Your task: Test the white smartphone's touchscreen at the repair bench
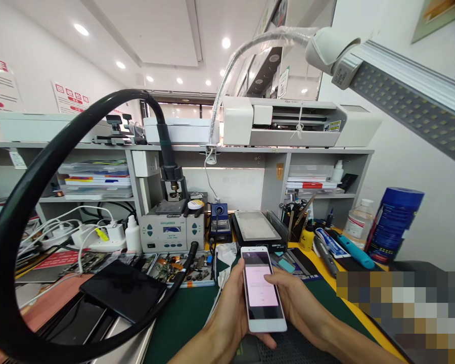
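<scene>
A white smartphone with a lit screen is held upright, slightly tilted, above the green work mat. My left hand wraps around its left side, with fingertips showing below its lower edge. On the right, my right hand is at the phone's edge, its thumb lying over the lit screen; its other fingers are hidden behind the phone. The screen shows a pale pink page with dark bands above and below; its text is too small to read.
A thick black hose loops across the left foreground from the grey hot air station. Dark tablets are stacked at left, beside a tray of small parts. A flat heating plate stands behind the phone; an LED lamp hangs upper right.
</scene>
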The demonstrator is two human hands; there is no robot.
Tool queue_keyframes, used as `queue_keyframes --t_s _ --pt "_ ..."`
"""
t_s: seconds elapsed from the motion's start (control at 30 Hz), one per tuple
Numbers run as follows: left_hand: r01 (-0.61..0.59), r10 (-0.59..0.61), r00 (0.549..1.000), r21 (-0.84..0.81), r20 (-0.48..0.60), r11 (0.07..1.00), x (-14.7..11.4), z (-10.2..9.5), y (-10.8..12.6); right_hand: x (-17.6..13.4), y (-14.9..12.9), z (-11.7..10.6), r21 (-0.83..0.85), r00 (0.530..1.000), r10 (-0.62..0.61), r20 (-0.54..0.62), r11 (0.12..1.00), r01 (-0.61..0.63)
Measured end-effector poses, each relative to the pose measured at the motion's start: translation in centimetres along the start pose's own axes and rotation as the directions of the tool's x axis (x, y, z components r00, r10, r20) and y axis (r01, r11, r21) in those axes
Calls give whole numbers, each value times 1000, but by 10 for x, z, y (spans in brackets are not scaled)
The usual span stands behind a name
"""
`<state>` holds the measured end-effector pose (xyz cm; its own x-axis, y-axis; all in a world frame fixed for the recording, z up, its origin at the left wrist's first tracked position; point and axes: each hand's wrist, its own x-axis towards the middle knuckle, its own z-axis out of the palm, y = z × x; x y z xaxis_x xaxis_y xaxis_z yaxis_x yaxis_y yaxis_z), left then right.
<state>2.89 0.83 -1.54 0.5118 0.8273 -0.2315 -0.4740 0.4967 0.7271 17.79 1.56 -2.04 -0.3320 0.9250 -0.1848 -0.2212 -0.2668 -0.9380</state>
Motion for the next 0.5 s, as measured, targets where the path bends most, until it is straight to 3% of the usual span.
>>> queue_keyframes --t_s 0.5 --pt "16 -16 1000 -24 -19 1000 2 -3 -1 0 -3 1 37 998 46 34 998 -47"
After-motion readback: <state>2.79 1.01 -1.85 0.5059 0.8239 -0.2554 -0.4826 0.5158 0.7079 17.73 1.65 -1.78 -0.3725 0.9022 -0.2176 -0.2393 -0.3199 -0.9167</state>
